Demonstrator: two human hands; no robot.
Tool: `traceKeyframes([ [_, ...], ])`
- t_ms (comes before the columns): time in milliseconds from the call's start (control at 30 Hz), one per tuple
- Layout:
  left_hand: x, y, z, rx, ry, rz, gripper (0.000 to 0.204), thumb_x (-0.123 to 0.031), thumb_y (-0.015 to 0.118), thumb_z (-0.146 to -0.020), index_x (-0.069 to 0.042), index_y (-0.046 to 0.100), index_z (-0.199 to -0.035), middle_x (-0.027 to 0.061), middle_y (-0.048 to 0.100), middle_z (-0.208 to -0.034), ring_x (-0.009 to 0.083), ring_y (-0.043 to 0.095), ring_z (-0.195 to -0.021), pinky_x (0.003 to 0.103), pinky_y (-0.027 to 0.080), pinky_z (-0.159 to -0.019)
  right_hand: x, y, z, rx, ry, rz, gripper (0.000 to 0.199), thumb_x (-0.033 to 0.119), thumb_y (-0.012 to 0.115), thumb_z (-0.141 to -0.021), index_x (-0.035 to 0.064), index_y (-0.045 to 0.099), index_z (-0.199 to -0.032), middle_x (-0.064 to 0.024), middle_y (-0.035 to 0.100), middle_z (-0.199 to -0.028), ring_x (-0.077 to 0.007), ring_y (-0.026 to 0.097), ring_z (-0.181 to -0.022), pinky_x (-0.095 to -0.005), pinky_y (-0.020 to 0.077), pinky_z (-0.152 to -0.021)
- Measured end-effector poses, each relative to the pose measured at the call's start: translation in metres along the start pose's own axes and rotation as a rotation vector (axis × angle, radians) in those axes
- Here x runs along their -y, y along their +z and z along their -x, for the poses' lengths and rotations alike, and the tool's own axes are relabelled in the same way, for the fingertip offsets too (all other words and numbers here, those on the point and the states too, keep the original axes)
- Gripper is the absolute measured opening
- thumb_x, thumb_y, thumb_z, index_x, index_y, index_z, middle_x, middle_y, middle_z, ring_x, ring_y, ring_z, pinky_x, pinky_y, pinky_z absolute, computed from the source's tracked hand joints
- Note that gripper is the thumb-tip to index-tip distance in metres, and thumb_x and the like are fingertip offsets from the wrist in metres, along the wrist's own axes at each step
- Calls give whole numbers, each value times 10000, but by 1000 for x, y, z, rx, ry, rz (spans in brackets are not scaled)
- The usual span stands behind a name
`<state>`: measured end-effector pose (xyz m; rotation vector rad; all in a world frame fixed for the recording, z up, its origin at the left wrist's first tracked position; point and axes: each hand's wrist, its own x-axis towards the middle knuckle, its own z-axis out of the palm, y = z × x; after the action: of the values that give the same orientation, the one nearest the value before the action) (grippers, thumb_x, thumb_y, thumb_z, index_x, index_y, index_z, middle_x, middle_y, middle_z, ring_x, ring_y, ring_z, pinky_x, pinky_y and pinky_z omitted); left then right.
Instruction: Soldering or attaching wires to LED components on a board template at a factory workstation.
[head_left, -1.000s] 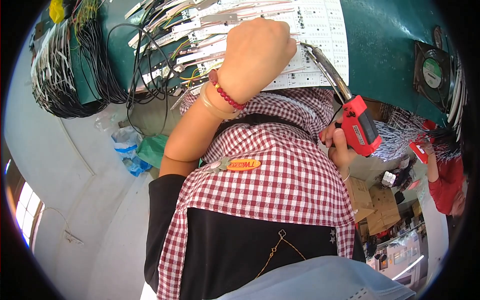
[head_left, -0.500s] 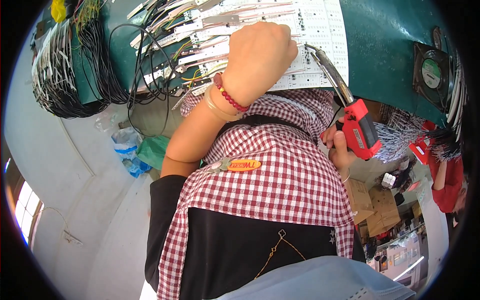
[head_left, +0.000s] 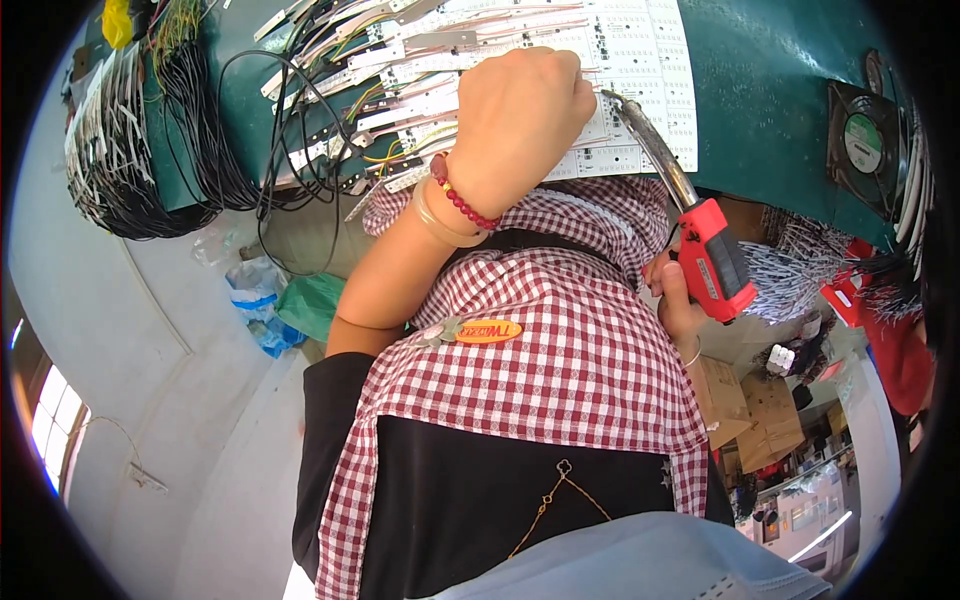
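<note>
My left hand (head_left: 525, 115), back up and fingers curled closed, is over a white panel of circuit boards (head_left: 655, 70). Its fingertips are hidden beneath it, so what they pinch cannot be made out. In my right hand (head_left: 678, 300) is a red and black soldering gun (head_left: 715, 250). The gun's long metal barrel points up and left. Its thin bent tip is over the boards, just right of my left fingers. Thin pink and white wires run across the panel, and strips with cables (head_left: 375, 115) lie to its left.
Bundles of black cables (head_left: 200, 120) hang over the green table's (head_left: 760, 100) near edge at left. A black fan (head_left: 860, 148) stands at the right. White wire bundles (head_left: 785, 280) and cardboard boxes (head_left: 765, 425) are lower right. A checked apron (head_left: 540, 350) covers my lap.
The soldering gun's tip has shifted slightly left, closer to my left fingers, and the gun has turned a little. My left hand has barely moved.
</note>
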<state>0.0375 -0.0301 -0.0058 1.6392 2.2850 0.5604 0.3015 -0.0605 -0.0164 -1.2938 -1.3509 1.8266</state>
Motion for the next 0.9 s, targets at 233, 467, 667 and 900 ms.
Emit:
traceKeyframes([
  [233,-1,0,1,5,-5,7,181,-197,588,-752,-48,627,-657,147,588,-582,319,582,-534,399,455,-491,-1,-3,0,24,-96,63,310,101,526,-885,-31,440,-1152,-41,451,-624,-115,420,-537,-297,408,-555],
  [467,-2,0,1,-10,21,-3,200,-199,585,-759,-40,612,-641,143,598,-602,321,582,-543,402,458,-494,8,5,-11,-7,-190,-31,329,134,519,-889,-21,436,-1166,-53,445,-595,-118,402,-488,-286,392,-492],
  [667,3,-8,7,-76,121,-102,84,-161,598,-778,-78,599,-770,76,603,-675,271,593,-671,383,421,-612,15,6,-22,-73,-230,-239,330,169,471,-897,-5,413,-1171,-59,438,-605,-112,372,-464,-286,371,-464],
  [900,84,-53,22,-332,15,-135,105,-87,586,-758,-111,618,-855,37,583,-777,252,562,-810,412,389,-698,21,3,-30,-116,-270,-222,314,192,445,-918,-4,421,-1162,-51,453,-642,-94,374,-475,-278,375,-484],
])
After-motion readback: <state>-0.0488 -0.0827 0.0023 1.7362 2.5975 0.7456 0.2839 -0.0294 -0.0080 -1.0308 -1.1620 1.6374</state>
